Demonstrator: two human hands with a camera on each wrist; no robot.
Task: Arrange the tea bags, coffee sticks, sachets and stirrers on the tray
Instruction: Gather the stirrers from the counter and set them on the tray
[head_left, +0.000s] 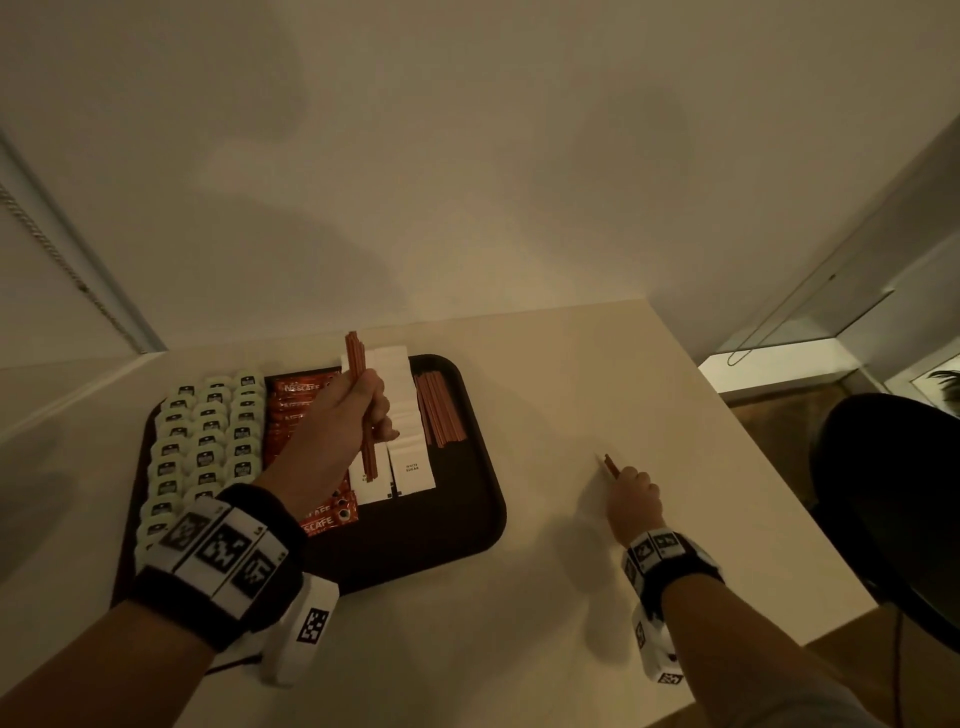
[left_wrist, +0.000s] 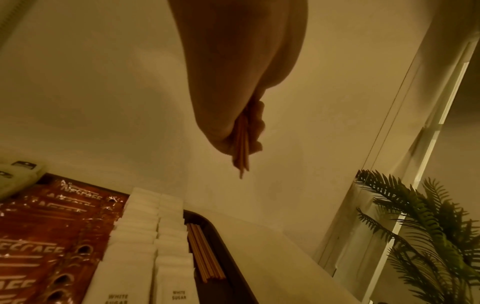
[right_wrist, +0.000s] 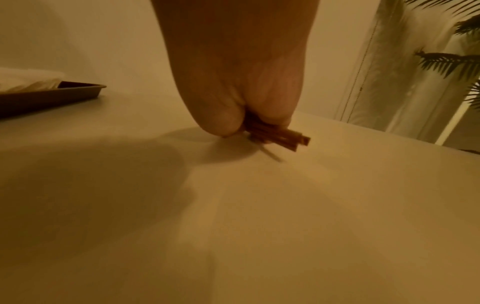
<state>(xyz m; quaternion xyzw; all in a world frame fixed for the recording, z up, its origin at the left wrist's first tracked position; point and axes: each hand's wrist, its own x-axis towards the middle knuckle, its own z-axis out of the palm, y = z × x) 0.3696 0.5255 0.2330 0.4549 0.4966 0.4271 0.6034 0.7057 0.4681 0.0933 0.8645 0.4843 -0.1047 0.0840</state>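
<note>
1. Clearly, two loose bundles of stirrers are held at once. The left hand (head_left: 363, 410) is closed around a long bundle (head_left: 361, 395) above the tray (head_left: 467, 530). The right hand (head_left: 635, 496) is curled tight on a short bunch (right_wrist: 280, 136) low over the table (head_left: 675, 395), at about 3 o'clock from the tray.
2. A slip is likely if either fist is loosened early: thin sticks could be fanned out and scattered across the table.
3. The white sugar sachets (head_left: 410, 462) lie directly under the left bundle, so their neat rows could be knocked askew by a careless lowering.
4. The stirrers already laid on the tray (head_left: 439, 410), at 3 o'clock from the sachets, could be pushed crooked when more are added beside them.
5. The stirrers are seen as thin, straight, reddish-brown sticks with square-cut ends.
6. The tea bags (head_left: 208, 447) fill the tray's 9 o'clock side, with red coffee sticks (head_left: 296, 410) next to them.
</note>
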